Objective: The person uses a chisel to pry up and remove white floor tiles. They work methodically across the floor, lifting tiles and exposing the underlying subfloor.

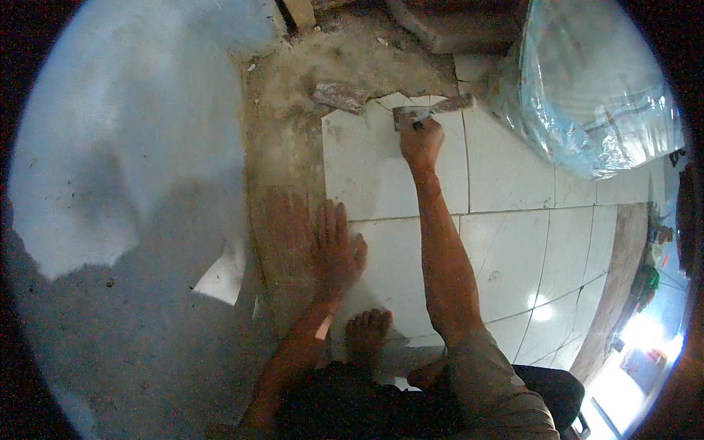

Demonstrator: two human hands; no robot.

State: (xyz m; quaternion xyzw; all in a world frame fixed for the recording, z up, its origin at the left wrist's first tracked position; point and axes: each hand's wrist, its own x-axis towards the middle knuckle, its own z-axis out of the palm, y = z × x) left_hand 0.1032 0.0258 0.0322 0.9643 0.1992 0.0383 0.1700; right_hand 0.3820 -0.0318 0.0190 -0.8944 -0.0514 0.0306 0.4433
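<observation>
My right hand (422, 142) is closed around a hand tool (406, 116) with a flat greyish part, held over the far end of a white floor tile (368, 176). My fingers hide much of the tool, so its exact kind is unclear. Beyond it, the tile's far edge is jagged, with pointed white tile pieces (404, 100) there. My left hand (338, 250) holds nothing. It is spread palm down at the tile's left edge, fingers pointing away from me, beside a strip of bare brown floor (286, 165).
A worn block (341, 96) lies just past the tile's far left corner. Clear plastic wrapping (599, 110) covers something bulky at the upper right. A pale wall (165, 121) borders the left. My bare foot (369, 330) rests on the floor close to my left hand.
</observation>
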